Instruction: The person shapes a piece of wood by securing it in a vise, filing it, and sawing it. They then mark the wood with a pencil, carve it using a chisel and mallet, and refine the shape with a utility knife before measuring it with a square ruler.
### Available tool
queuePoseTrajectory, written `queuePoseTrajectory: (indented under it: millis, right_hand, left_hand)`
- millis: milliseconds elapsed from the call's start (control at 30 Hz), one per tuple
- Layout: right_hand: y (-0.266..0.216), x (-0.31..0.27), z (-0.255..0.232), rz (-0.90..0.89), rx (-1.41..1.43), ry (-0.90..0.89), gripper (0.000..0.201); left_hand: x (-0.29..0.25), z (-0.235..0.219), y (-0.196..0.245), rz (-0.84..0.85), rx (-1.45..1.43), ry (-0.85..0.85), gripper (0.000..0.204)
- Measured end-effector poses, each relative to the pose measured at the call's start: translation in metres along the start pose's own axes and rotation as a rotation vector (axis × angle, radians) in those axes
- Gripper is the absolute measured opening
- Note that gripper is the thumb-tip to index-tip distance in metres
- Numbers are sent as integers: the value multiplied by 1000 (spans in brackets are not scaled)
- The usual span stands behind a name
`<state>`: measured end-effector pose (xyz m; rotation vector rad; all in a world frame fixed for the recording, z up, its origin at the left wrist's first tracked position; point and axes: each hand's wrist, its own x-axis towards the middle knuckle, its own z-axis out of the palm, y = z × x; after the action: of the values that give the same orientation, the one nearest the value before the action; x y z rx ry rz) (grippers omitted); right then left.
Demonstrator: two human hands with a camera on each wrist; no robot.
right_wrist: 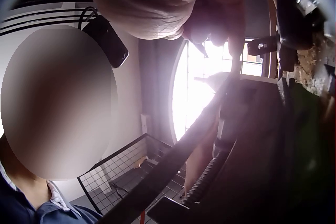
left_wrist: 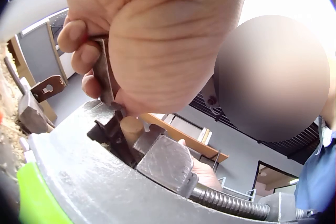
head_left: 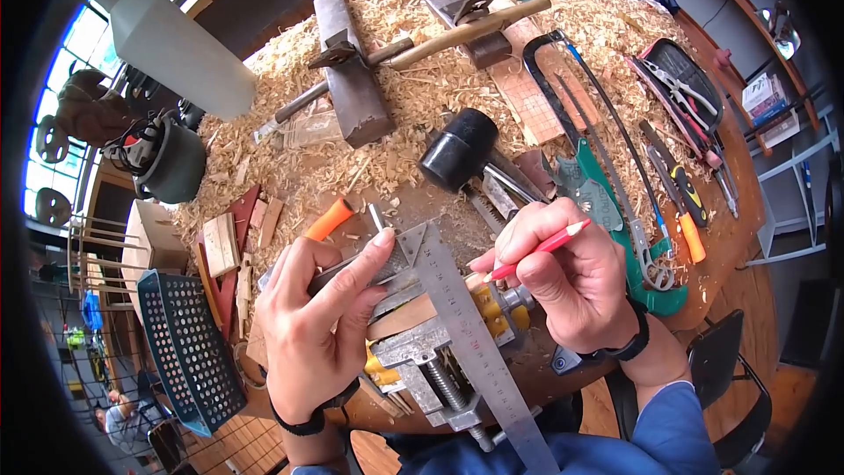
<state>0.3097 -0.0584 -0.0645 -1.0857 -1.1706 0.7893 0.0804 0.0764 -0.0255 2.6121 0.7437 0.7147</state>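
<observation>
A metal vise (head_left: 426, 365) holds a pale wooden piece (head_left: 404, 317); in the left wrist view, the round wood end (left_wrist: 132, 128) shows by the jaws. Across it lies a steel ruler blade (head_left: 475, 334) with a wide metal head, slanting toward the person. My left hand (head_left: 316, 325) grips the metal head, fingers curled round it in the left wrist view. A red pencil (head_left: 563, 237) is pinched in my right hand (head_left: 585, 286), its lower point close to the blade's right edge beside the wood. Whether the point touches wood, I cannot tell.
Beyond the vise lie an orange handle (head_left: 331, 220), a black mallet (head_left: 458, 149) and wooden planes (head_left: 352, 79) among shavings. A green-handled saw (head_left: 615, 220) is at the right; a perforated basket (head_left: 189, 352) stands at the left.
</observation>
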Motion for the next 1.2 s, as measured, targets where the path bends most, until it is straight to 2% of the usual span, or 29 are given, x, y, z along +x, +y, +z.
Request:
queuePoseTrajectory:
  millis: [67, 133, 300, 900, 1200]
  right_hand:
    - [0, 3, -2, -29, -38, 1, 28]
    - [1, 2, -2, -144, -176, -22, 26]
    - [7, 5, 0, -281, -221, 56, 16]
    - [-2, 11, -1, -302, -324, -49, 20]
    - [2, 8, 1, -282, -290, -24, 18]
  left_hand:
    - [0, 1, 0, -7, -10, 4, 44]
    - [-1, 2, 1, -41, -9, 10, 43]
    - [-1, 2, 3, -32, 6, 16, 42]
    - [-1, 6, 0, -14, 25, 35, 43]
    - [-2, 3, 2, -23, 15, 14, 43]
